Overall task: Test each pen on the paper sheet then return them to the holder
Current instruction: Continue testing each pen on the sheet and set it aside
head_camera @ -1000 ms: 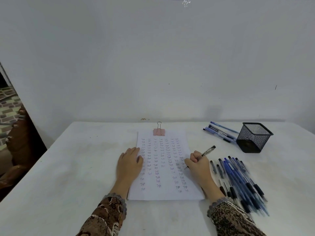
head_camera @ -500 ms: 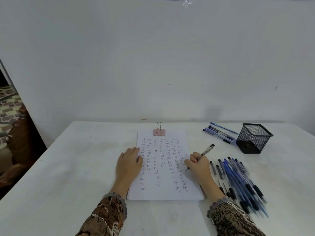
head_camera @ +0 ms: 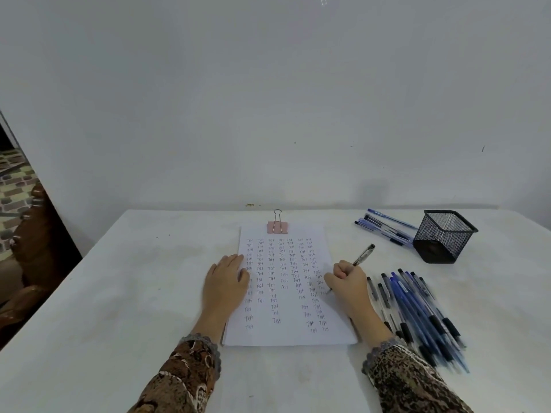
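A white paper sheet (head_camera: 286,332) covered in columns of small written words lies in the middle of the table, held at its top by a pink binder clip (head_camera: 277,226). My left hand (head_camera: 226,280) rests flat on the sheet's left edge. My right hand (head_camera: 347,283) grips a clear pen (head_camera: 364,254), its tip touching the paper near the right edge. A black mesh holder (head_camera: 442,238) stands empty at the far right. Several blue and clear pens (head_camera: 417,311) lie in a pile right of my right hand.
A second small group of blue pens (head_camera: 384,226) lies behind and left of the holder. The white table (head_camera: 119,293) backs onto a plain wall. A dark wooden chair (head_camera: 35,234) stands off the table's left edge.
My right hand has shifted only slightly on the paper with the pen tip against the sheet. The left hand has stayed in place.
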